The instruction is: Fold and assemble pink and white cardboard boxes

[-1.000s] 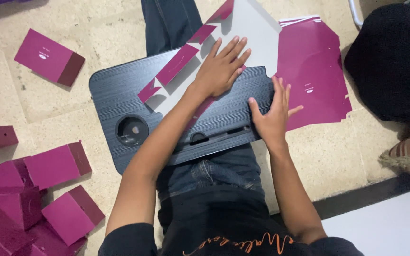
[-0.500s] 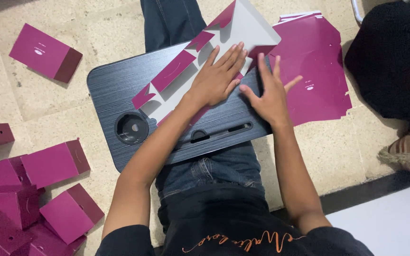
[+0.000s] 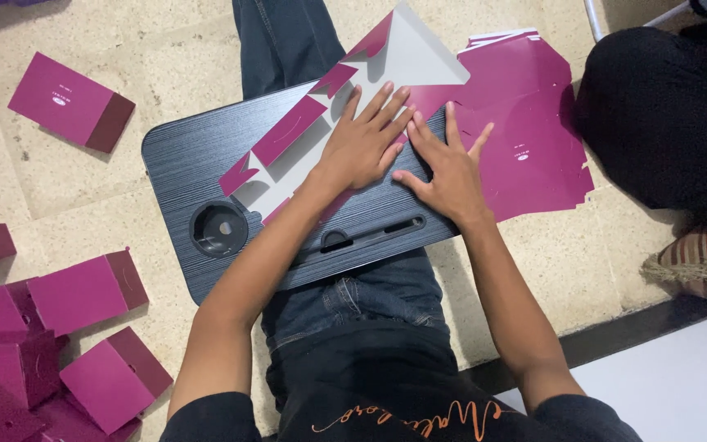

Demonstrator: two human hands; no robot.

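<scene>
On the black lap desk [image 3: 182,155] across the person's legs lies a flat unfolded magenta-and-grey carton blank [image 3: 419,57], its long axis running from near left to far right. Left hand [image 3: 363,143] and right hand [image 3: 445,168] press it, fingers spread flat.

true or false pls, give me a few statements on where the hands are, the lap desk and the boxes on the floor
1. Both hands press flat on the unfolded box blank on the lap desk. True.
2. The left hand holds a folded box in the air. False: it lies flat on the blank.
3. Folded magenta boxes lie on the floor at the picture's left. True.
4. The right hand rests in the desk's round cup recess. False: it lies by the left hand.
</scene>
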